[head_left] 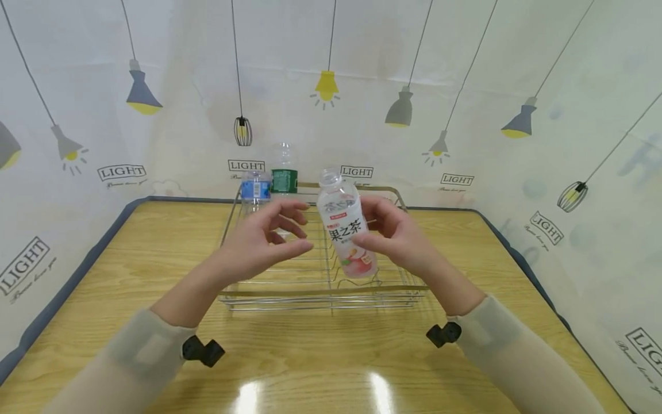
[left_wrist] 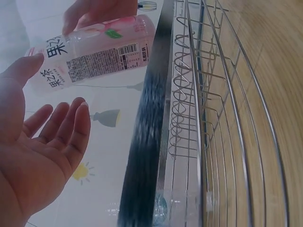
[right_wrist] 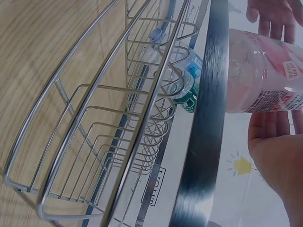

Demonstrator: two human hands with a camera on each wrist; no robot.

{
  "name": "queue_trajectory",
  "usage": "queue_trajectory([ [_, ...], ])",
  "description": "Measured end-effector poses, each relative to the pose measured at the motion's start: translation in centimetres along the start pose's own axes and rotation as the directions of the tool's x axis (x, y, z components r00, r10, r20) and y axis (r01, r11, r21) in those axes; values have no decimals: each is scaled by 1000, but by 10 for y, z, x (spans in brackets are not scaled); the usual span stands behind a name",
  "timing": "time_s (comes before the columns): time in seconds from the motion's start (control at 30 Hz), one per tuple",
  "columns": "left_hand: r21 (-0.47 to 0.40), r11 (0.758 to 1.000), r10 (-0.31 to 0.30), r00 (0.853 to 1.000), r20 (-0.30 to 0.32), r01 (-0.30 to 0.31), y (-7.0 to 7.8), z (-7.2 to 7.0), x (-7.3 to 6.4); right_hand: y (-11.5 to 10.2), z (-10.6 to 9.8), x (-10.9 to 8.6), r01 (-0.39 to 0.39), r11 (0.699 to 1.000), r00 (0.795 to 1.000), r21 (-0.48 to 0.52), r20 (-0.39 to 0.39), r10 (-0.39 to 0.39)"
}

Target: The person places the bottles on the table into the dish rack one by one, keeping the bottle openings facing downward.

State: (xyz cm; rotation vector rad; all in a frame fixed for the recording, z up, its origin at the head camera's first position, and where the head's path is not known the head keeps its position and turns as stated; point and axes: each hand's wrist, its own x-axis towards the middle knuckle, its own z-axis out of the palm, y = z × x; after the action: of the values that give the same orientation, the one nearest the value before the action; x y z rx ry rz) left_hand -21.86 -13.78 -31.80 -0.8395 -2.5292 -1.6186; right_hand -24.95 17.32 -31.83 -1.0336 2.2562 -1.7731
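My right hand (head_left: 395, 230) holds a clear plastic drink bottle (head_left: 342, 221) with a pink-and-white label, thumb across its front and fingers behind. The bottle stands slightly tilted above the wire rack (head_left: 305, 292), its uncapped neck up. My left hand (head_left: 266, 233) is beside it on the left, fingers loosely bent and thumb out, holding nothing. In the left wrist view the left thumb overlaps the bottle (left_wrist: 106, 52) near its neck end. Its base (right_wrist: 244, 71) shows over the rack's rim in the right wrist view, the right fingers partly hidden behind it.
At the rack's back left stand a blue-labelled bottle (head_left: 256, 190) and a green-labelled bottle (head_left: 284, 181). Wavy wire dividers (right_wrist: 158, 111) run inside the rack. It sits on a wooden table (head_left: 310, 356), with a lamp-printed curtain (head_left: 196, 75) behind.
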Motion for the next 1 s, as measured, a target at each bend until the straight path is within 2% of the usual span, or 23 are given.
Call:
queue_trajectory([
  [0.3,-77,997,5,1000,27,-3,8,9,18,2,6,4,48,998,999,-27,19,-48],
  [0.57,-157,988,-3,1000,27,7,11,13,23,4,5,6,73,996,997,-58,43,-70],
  [0.7,-167,986,-9,1000,25,13,12,14,22,5,6,6,77,994,996,-81,52,-73],
  [1.0,-115,993,37,999,-7,-38,10,14,19,4,6,6,91,990,995,-112,59,-85],
])
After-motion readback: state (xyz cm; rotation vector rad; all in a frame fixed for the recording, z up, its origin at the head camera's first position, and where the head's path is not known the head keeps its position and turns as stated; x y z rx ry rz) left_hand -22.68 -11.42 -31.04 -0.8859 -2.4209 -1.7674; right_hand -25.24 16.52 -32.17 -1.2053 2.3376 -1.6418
